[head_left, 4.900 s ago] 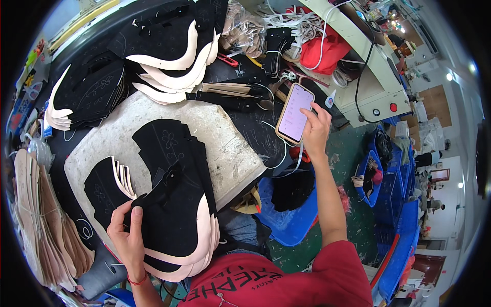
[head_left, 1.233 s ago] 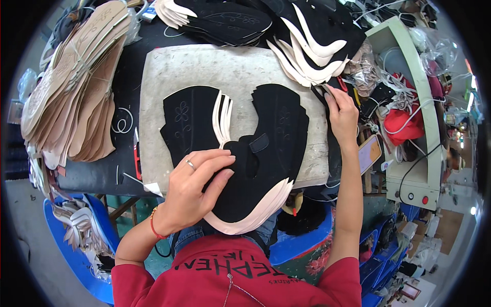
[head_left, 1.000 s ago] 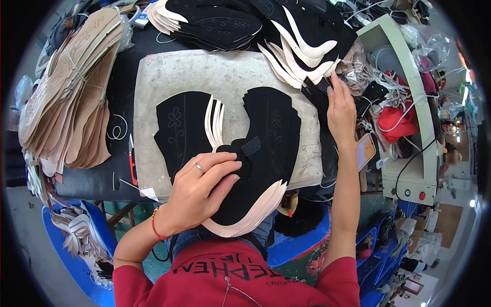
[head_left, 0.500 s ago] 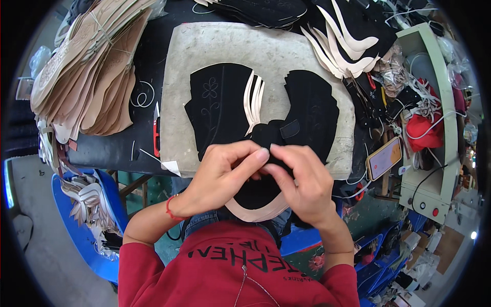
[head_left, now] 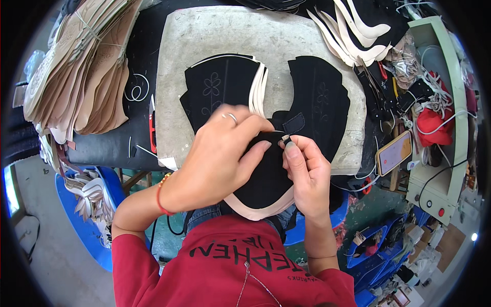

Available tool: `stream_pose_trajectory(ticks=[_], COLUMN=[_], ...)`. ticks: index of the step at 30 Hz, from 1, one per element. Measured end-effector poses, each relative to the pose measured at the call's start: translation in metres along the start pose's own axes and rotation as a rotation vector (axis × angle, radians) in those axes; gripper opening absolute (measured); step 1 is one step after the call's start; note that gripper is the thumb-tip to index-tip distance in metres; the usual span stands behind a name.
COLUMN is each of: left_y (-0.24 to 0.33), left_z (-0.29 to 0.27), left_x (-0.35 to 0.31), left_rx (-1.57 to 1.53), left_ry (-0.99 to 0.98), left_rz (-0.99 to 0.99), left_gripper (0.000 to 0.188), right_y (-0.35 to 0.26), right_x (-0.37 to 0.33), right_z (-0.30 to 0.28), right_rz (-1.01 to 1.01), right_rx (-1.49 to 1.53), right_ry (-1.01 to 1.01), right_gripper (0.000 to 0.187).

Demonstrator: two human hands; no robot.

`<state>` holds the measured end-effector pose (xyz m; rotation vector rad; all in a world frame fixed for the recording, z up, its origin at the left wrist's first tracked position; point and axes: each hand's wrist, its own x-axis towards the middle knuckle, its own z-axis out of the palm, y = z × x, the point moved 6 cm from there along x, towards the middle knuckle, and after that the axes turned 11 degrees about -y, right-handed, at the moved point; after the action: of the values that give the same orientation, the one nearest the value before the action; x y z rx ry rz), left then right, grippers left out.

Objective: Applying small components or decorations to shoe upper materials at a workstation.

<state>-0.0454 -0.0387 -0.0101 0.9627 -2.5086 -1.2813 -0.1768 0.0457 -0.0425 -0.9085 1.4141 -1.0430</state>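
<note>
Between thumb and fingers of my right hand (head_left: pixel 306 169) is pinched a small black strip (head_left: pixel 287 143) with a pale end. My left hand (head_left: pixel 230 143), slightly blurred, hovers just left of it, thumb and forefinger apart and the other fingers curled. A thin light line shows by its forefinger tip; I cannot tell what it is. Under both hands lies a black shoe-upper piece (head_left: pixel 263 179) with a beige curved edge, over my lap. Beyond it, black stitched panels (head_left: pixel 209 84) with pale edges fan out on the left, and more black panels (head_left: pixel 322 92) lie on the right.
A pale, worn board (head_left: pixel 225 30) lies on the dark table. Stacked tan pieces (head_left: pixel 82 77) are at the left, with a red-handled cutter (head_left: pixel 152 125) nearby. Cream curved strips (head_left: pixel 353 41) lie at the far right. A phone (head_left: pixel 393 153) leans beside a pale metal frame (head_left: pixel 440 102).
My hands were pinched together over the black piece. Now the left hand has come away and its thumb and forefinger have parted, while the right has moved slightly right with the strip.
</note>
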Motion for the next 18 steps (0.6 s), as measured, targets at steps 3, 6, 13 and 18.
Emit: stream_pose_trajectory(ticks=[3, 6, 13, 18], left_y=[-0.014, -0.026, -0.025, -0.028], left_z=[0.004, 0.016, 0.013, 0.016], left_x=[0.006, 0.005, -0.002, -0.001], left_rx=[-0.408, -0.916, -0.936, -1.047], left_ry=[-0.152, -0.156, -0.076, -0.061], left_rz=[-0.155, -0.222, -0.194, -0.209], left_gripper=[0.023, 0.016, 0.02, 0.019], right_y=[-0.002, -0.004, -0.006, -0.017], right_x=[0.0, 0.0, -0.002, -0.001], right_z=[0.003, 0.008, 0.015, 0.019], right_rz=[-0.038, -0.103, -0.065, -0.188], right_rx=[-0.024, -0.044, 0.16, -0.354], right_ry=[-0.003, -0.003, -0.022, 0.108], right_gripper=[0.019, 0.023, 0.019, 0.022])
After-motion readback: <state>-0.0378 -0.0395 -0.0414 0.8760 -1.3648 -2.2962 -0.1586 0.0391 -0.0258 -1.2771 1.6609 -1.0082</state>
